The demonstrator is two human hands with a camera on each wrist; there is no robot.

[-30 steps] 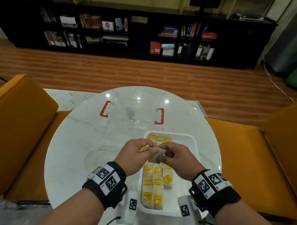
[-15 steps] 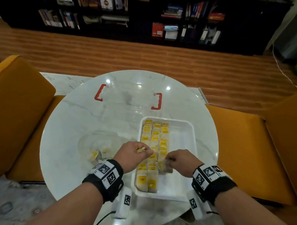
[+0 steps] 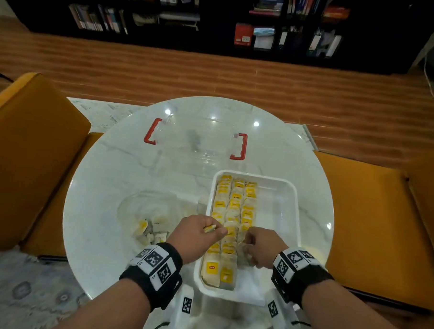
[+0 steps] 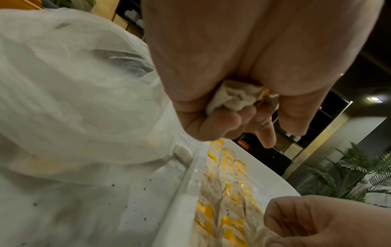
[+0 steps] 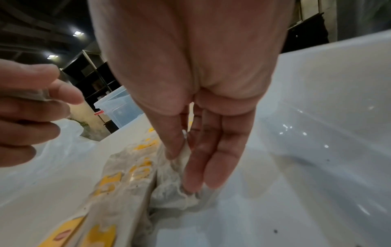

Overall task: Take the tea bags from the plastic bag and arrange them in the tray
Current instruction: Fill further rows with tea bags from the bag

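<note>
head cam overhead, wrist cams close, tray (image 3: 293,192) shared

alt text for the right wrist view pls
The right hand pinches a tea bag down into the white tray, beside rows of yellow-tagged tea bags. The left hand, fingers curled, is at the left edge.

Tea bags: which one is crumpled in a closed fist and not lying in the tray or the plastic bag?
The tea bag bunched inside the left hand, over the tray's left edge. The right hand's bag already touches the tray floor beside the rows.
</note>
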